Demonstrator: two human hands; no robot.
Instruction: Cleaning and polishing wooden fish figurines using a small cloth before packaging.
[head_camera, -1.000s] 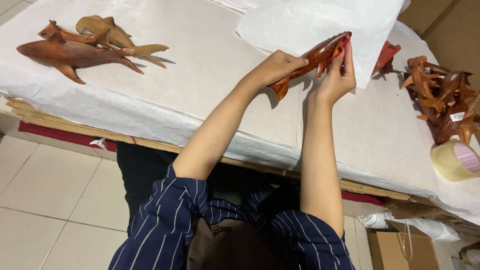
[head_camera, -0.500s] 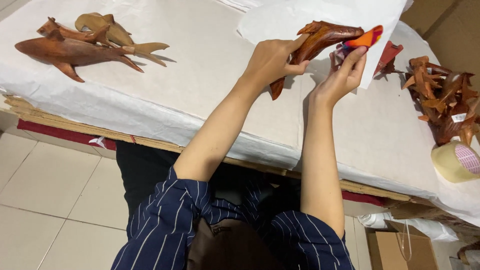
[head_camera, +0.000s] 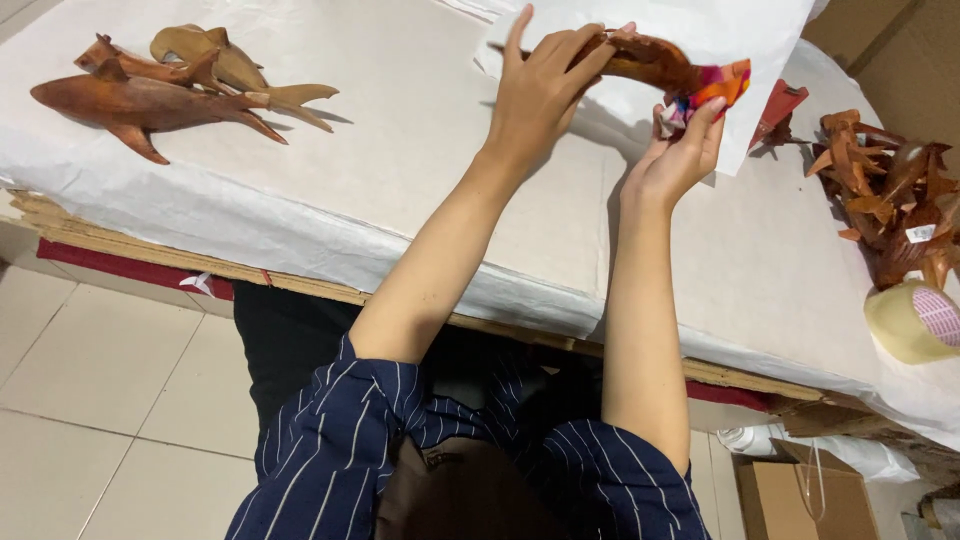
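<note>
— What sits nearest, before the hands?

— Low at the right, a brown cardboard box (head_camera: 800, 500) on the floor under the table edge; above it, on the white-covered table (head_camera: 420, 180), a cream roll of tape (head_camera: 912, 320) with a pink-patterned round face; just beyond that, a heap of small wooden carvings (head_camera: 885, 195), one bearing a small white tag.

— And the hands?

— The right hand (head_camera: 678, 150) is raised palm up, fingers closed together on an orange-and-pink cloth (head_camera: 712, 88) pressed at one end of a reddish wooden fish carving (head_camera: 640, 62); the left hand (head_camera: 545, 90) is clamped over the carving's other half, index finger sticking up free.

— Which way does the carving lie?

— Held in the air over the table, in front of a sheet of white paper (head_camera: 700, 30); its long axis runs nearly level, left to right, dipping slightly toward the cloth end; which end is the head I cannot tell.

— Changed from half a second back?

— It sloped steeply then, low end toward the person; now it is almost flat and higher, and the left hand has slid further over it.

— Farther off?

— At the far left, three wooden sharks (head_camera: 170, 85) lying together, tails pointing right; a red carving (head_camera: 780, 105) beside the paper.
</note>
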